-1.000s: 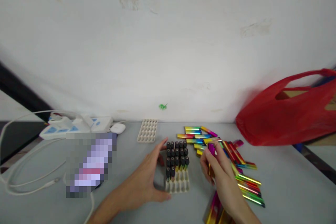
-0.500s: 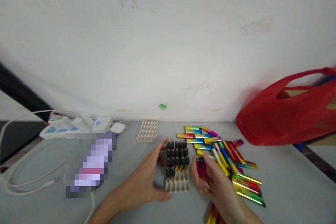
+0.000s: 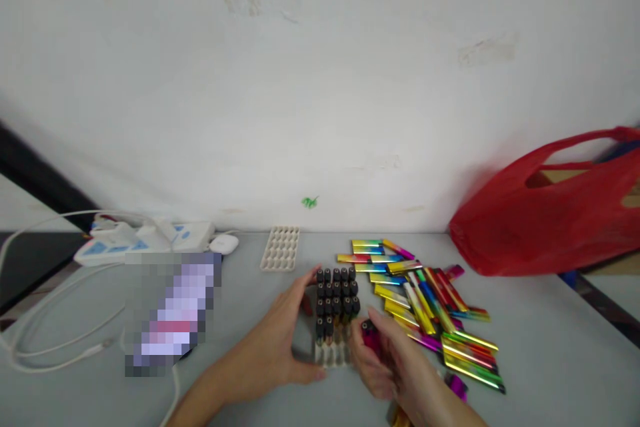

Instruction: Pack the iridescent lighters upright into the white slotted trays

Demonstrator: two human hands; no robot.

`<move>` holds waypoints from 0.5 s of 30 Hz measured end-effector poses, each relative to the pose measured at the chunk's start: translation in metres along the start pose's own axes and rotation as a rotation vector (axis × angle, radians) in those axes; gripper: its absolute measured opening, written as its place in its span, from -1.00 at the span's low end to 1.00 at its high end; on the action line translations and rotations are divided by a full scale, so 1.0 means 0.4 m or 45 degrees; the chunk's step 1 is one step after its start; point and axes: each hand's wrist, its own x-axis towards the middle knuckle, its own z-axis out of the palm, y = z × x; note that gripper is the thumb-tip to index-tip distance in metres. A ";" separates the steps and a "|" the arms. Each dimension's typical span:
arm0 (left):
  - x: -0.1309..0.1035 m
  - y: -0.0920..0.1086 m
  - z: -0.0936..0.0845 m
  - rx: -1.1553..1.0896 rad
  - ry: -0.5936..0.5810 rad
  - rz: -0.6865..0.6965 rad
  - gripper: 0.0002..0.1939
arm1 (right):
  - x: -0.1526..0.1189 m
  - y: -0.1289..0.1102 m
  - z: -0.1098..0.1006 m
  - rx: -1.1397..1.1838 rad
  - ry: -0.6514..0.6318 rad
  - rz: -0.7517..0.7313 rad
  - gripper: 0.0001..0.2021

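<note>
A pale moulded tray (image 3: 331, 355) stands on the table with several black-topped lighters (image 3: 337, 290) upright in its far rows. Its near pockets show no lighters; my right hand partly covers them. My left hand (image 3: 273, 340) spans the tray's left side, thumb at the near corner and fingers at the far corner, gripping it. In my right hand (image 3: 383, 360), closed between thumb and fingers, is a purple lighter (image 3: 371, 335), black top upward, at the tray's right edge.
Loose shiny lighters (image 3: 434, 300) lie in a pile to the right. A second pale tray (image 3: 281, 249) lies by the wall. On the left are a blurred phone (image 3: 175, 313), a power strip (image 3: 145, 240) and white cables. A red bag (image 3: 540, 220) stands far right.
My right hand has moved left with the purple lighter, from beside the pile to the tray's near right edge. The left hand and tray look the same.
</note>
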 end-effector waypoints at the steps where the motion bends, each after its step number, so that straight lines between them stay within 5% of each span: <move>1: 0.000 0.001 0.000 0.007 0.003 -0.001 0.44 | 0.001 0.006 -0.001 -0.017 0.025 0.015 -0.30; 8: -0.001 -0.003 0.003 0.024 0.021 0.014 0.42 | 0.025 0.072 -0.036 -0.031 0.131 0.044 -0.29; 15: 0.002 -0.016 0.004 0.042 0.016 0.024 0.43 | 0.003 0.061 -0.028 -0.094 0.205 0.014 -0.39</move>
